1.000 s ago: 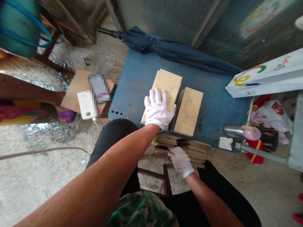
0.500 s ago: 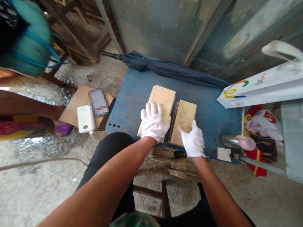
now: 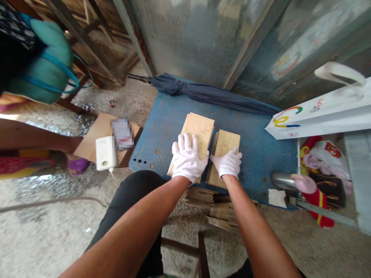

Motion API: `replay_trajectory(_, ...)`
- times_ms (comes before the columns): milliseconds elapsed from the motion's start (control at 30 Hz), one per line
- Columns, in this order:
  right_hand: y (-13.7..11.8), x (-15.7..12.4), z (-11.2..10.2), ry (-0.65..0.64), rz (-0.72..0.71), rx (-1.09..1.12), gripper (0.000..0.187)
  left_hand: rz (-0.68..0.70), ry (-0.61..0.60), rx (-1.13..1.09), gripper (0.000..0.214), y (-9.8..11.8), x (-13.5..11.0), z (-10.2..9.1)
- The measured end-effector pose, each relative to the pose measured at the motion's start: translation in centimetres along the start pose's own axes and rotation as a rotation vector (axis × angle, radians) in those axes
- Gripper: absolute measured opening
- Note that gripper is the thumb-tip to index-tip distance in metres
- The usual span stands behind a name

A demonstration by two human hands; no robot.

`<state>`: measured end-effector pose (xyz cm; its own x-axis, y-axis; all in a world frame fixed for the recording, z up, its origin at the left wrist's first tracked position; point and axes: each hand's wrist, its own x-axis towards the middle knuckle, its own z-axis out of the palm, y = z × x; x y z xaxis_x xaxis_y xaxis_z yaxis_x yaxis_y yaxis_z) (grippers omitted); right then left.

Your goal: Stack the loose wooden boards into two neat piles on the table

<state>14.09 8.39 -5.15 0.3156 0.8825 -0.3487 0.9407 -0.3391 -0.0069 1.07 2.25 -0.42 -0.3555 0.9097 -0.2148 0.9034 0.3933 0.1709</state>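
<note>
Where gloved hands (image 3: 188, 159) (image 3: 227, 163) press, pale wooden slats (image 3: 199, 129) (image 3: 227, 143) lie stacked.

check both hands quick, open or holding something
left hand: open, flat on left wood stack
right hand: open, flat on right wood stack

Light: soft, even daylight around you, source out of view.
Shadows: faint, beneath your left hand (image 3: 188, 160).
Glare: bright on the shiny floor patch (image 3: 36, 181).
Blur: smeared along the white bag handle (image 3: 339, 68).
Distortion: the metal wall (image 3: 197, 38) bends toward your frame's edges.
</note>
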Motion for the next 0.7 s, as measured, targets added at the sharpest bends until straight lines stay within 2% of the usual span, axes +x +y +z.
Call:
replay_trajectory(400,1.1,-0.4,-2.1,-0.051,-0.06,0.054,0.128,0.011,-0.028,-0.013,0.081,-0.1,0.0,-0.1)
replay_trajectory(567,3.1,-0.6,-3.4,-0.1,-0.152,0.28,0.116,0.008,-0.047,-0.003,0.082,-0.1,0.0,-0.3)
replay_trajectory(700,5.1,-2.5,-4.4,-0.168,-0.207,0.429,0.104,0.006,-0.053,-0.004,0.081,0.0,0.0,-0.4)
